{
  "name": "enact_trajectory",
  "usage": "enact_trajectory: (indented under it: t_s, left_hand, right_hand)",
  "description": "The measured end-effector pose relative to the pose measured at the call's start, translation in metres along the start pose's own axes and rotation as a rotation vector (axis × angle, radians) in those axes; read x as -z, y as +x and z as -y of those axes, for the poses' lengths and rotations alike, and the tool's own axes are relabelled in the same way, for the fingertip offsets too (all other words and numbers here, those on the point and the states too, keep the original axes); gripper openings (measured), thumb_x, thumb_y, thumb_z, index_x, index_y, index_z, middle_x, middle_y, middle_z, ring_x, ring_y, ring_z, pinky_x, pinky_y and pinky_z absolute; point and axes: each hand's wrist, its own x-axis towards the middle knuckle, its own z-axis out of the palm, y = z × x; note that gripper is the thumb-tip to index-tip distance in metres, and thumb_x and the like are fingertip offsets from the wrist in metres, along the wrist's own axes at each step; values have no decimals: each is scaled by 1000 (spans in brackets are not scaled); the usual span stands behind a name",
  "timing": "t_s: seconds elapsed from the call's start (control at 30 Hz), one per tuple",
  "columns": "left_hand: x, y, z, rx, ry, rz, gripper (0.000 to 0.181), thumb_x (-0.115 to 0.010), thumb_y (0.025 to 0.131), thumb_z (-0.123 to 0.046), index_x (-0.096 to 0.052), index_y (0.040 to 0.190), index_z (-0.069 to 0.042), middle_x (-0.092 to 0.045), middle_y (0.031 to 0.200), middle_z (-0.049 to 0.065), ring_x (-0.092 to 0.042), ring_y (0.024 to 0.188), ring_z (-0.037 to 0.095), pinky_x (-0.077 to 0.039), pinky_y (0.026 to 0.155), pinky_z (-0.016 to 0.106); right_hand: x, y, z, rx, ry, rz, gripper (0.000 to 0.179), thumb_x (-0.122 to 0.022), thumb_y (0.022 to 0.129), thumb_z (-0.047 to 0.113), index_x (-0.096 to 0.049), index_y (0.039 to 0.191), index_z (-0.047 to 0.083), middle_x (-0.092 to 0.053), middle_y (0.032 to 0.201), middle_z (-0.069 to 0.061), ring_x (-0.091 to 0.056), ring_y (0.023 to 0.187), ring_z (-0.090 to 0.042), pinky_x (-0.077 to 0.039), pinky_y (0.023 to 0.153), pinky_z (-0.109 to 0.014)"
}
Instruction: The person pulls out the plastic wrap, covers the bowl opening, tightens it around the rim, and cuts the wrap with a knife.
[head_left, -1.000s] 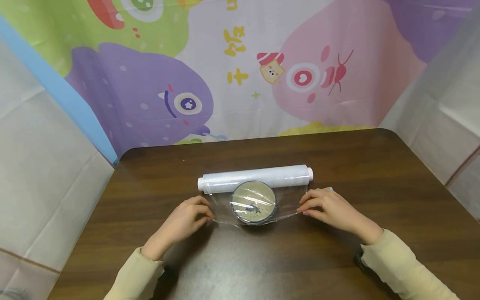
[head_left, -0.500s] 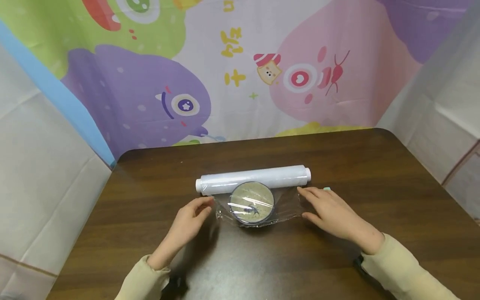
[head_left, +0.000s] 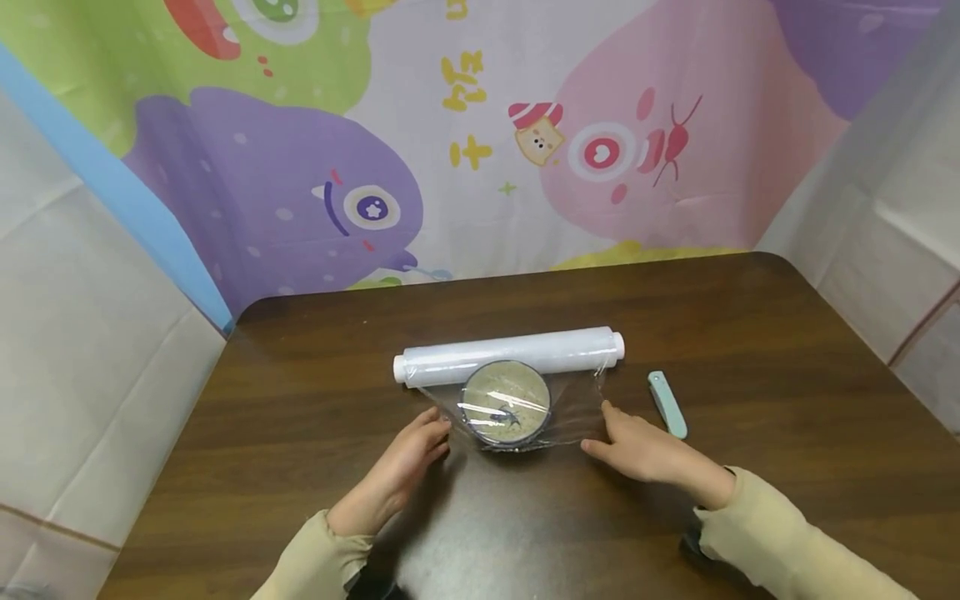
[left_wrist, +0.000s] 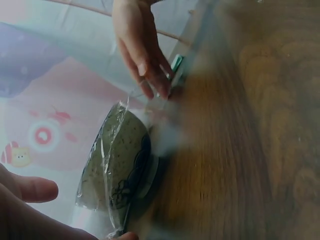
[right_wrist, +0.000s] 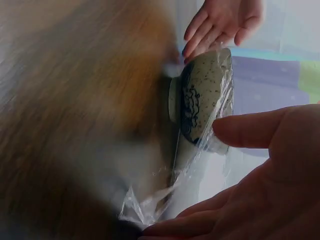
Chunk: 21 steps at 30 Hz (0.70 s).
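A speckled beige bowl (head_left: 506, 404) with a blue pattern stands upright on the table. Clear cling film (right_wrist: 220, 100) lies over its top and hangs down around it, running from a white cling film roll (head_left: 517, 354) just behind. My left hand (head_left: 405, 467) is at the film's left edge, its fingers fairly straight in the right wrist view. At the right edge of the film is my right hand (head_left: 641, 446), thumb apart from straight fingers (right_wrist: 205, 220). Neither hand visibly pinches the film; exact contact is hard to see.
A mint-green folded cutter (head_left: 667, 404) lies beside my right hand. The dark wooden table (head_left: 300, 358) reaches back to a cartoon-printed curtain (head_left: 480, 208). Light padded walls (head_left: 75, 333) rise on either side.
Both hands have let go of the film's front corners and moved inward toward the bowl. The film's edge now droops at the bowl's sides. The cutter has come into full view.
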Motion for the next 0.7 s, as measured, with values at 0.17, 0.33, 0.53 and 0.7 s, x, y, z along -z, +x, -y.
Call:
enact_trajectory:
  t_s: [0.17,0.33,0.53,0.7]
  left_hand:
    - [-5,3,1,-23,-52,26,59,-36,92,-6,-5,136,19,-18,140,35,-26,129,42,-21,108,49]
    - [-10,6,1,-38,-95,35,57,-35,90,-5,-10,135,19,-28,135,33,-36,123,34,-23,108,49]
    - [-13,8,-1,-29,-128,82,59,-36,87,-3,-9,136,18,-21,141,33,-26,130,40,-17,110,48]
    - [-15,8,-1,-24,-143,84,58,-35,88,-3,-10,136,17,-24,140,33,-26,130,38,-17,110,46]
  right_hand:
    - [-3,11,7,1,66,18,73,-48,92,32,-18,134,-21,-23,139,-37,-28,128,-45,-28,103,-53]
    - [-7,24,16,26,236,26,71,-48,93,28,-15,137,-16,-23,140,-34,-25,130,-44,-26,104,-53]
    - [-13,33,35,39,808,101,60,-43,93,15,-14,135,-15,-23,139,-31,-22,132,-40,-22,107,-52]
    - [-19,32,46,15,1078,80,49,-39,91,8,-21,131,-13,-32,131,-25,-25,128,-32,-19,108,-52]
